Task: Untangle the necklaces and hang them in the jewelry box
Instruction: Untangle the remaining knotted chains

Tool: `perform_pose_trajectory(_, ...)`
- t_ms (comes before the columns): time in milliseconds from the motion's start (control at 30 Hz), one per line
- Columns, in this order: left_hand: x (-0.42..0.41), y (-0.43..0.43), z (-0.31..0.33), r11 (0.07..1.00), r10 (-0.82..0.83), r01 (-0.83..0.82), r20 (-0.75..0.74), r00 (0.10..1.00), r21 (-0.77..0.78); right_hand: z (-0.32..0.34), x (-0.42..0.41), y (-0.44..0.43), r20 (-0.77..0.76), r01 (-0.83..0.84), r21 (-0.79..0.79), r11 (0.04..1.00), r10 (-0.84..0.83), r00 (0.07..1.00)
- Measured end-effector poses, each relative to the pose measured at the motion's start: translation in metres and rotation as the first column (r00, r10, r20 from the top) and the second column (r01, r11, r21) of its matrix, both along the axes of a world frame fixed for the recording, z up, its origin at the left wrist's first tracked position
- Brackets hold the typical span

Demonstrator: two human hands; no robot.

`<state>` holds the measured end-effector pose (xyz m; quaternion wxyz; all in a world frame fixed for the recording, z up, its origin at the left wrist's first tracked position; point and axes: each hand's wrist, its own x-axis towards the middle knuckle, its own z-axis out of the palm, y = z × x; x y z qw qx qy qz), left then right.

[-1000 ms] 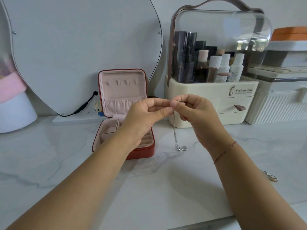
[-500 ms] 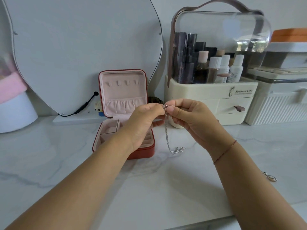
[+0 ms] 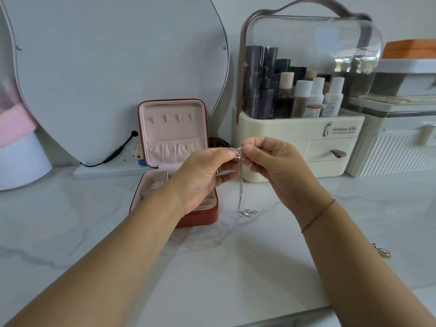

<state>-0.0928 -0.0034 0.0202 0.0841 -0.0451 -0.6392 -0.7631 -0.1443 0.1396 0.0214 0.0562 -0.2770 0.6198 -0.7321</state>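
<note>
pinched between the fingertips of both hands, the top of a thin silver necklace (image 3: 240, 185) is held up over the marble counter (image 3: 212, 267): the left hand (image 3: 203, 178) and the right hand (image 3: 280, 171) meet thumb to forefinger on a small bunch of chain, the other fingers curled loosely behind. nearest the camera, a second silver piece (image 3: 382, 251) lies on the counter beside the right forearm, well apart from the work; a sweep of that arm could knock it over the near edge. at the pinch, the greatest risk, as i judge it, is drawing the hands apart too hard, which would tighten any knot or snap so fine a chain; a slipped pinch would drop it all into a fresh tangle. the strands hang close together, their lower end heaped on the counter just right of the red jewelry box (image 3: 200, 219). the box stands open, its lid upright and the four small hooks (image 3: 173, 118) bare; a dragged strand could snag its rim. behind, the cosmetics organiser (image 3: 295, 138) stands near enough for a swinging chain to strike.
</note>
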Motion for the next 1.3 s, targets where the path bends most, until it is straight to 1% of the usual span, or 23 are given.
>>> perform_pose_trajectory(67, 0.0, -0.001, -0.001, 0.999, -0.023, 0.023, 0.005, 1.0, -0.036, 0.0, 0.0, -0.001, -0.007, 0.004, -0.02, 1.0, -0.005, 1.0)
perform_pose_trajectory(200, -0.001, -0.005, -0.003, 0.978, -0.007, 0.014, 0.033, 0.999, -0.208, 0.002, 0.0, 0.0, 0.019, -0.006, -0.08, 0.997, 0.008, 1.0)
perform_pose_trajectory(300, -0.004, -0.009, -0.005, 0.971, 0.044, -0.035, 0.036, 0.998, -0.237, 0.002, 0.0, 0.001, 0.079, -0.044, -0.141, 0.989, 0.055, 0.995)
perform_pose_trajectory(367, -0.006, -0.011, -0.007, 0.969, 0.074, -0.063, 0.038, 0.997, -0.241, 0.002, 0.001, 0.0, 0.103, -0.051, -0.147, 0.988, 0.066, 0.992)
perform_pose_trajectory(433, -0.006, -0.011, -0.007, 0.981, 0.062, -0.052, 0.05, 0.997, -0.188, 0.002, 0.001, -0.002, 0.119, -0.05, -0.147, 0.988, 0.068, 0.991)
perform_pose_trajectory(533, -0.004, -0.009, -0.005, 0.997, -0.075, 0.074, 0.057, 0.996, 0.015, 0.002, 0.001, -0.002, 0.111, -0.047, -0.138, 0.989, 0.062, 0.992)
perform_pose_trajectory(600, -0.003, -0.009, -0.003, 0.98, -0.153, 0.146, 0.038, 0.988, 0.136, 0.001, 0.0, -0.003, 0.099, -0.051, -0.129, 0.99, 0.064, 0.993)
perform_pose_trajectory(700, -0.004, -0.009, -0.003, 0.946, -0.205, 0.194, 0.017, 0.979, 0.26, 0.002, 0.001, -0.003, 0.095, -0.057, -0.145, 0.988, 0.071, 0.993)
perform_pose_trajectory(767, -0.004, -0.011, -0.003, 0.927, -0.22, 0.206, 0.009, 0.976, 0.315, 0.003, 0.003, -0.003, 0.092, -0.045, -0.146, 0.988, 0.059, 0.994)
perform_pose_trajectory(900, 0.0, -0.01, 0.0, 0.922, -0.196, 0.193, -0.024, 0.98, 0.336, 0.001, 0.003, -0.003, 0.059, -0.003, -0.111, 0.994, 0.01, 0.998)
perform_pose_trajectory(967, 0.002, -0.009, 0.002, 0.939, -0.152, 0.148, -0.011, 0.988, 0.312, 0.001, 0.002, -0.002, 0.035, 0.032, -0.093, 0.995, -0.029, 0.999)
perform_pose_trajectory(1033, 0.001, -0.01, 0.002, 0.968, -0.078, 0.071, 0.021, 0.997, 0.24, 0.002, 0.0, 0.0, 0.024, 0.088, -0.091, 0.992, -0.086, 0.996)
perform_pose_trajectory(1100, 0.0, -0.009, 0.001, 0.997, 0.021, -0.025, 0.044, 0.999, 0.07, 0.003, -0.001, 0.002, 0.016, 0.125, -0.113, 0.986, -0.124, 0.992)
perform_pose_trajectory(1200, -0.001, -0.007, -0.003, 0.978, 0.131, -0.124, 0.03, 0.991, -0.17, 0.003, 0.0, 0.002, 0.033, 0.133, -0.135, 0.982, -0.13, 0.991)
perform_pose_trajectory(1267, -0.001, -0.006, -0.005, 0.953, 0.157, -0.145, 0.024, 0.987, -0.267, 0.004, 0.002, 0.001, 0.068, 0.106, -0.169, 0.98, -0.096, 0.993)
perform_pose_trajectory(1300, -0.001, -0.006, -0.006, 0.946, 0.173, -0.161, 0.018, 0.985, -0.28, 0.004, 0.002, 0.0, 0.079, 0.094, -0.188, 0.978, -0.08, 0.994)
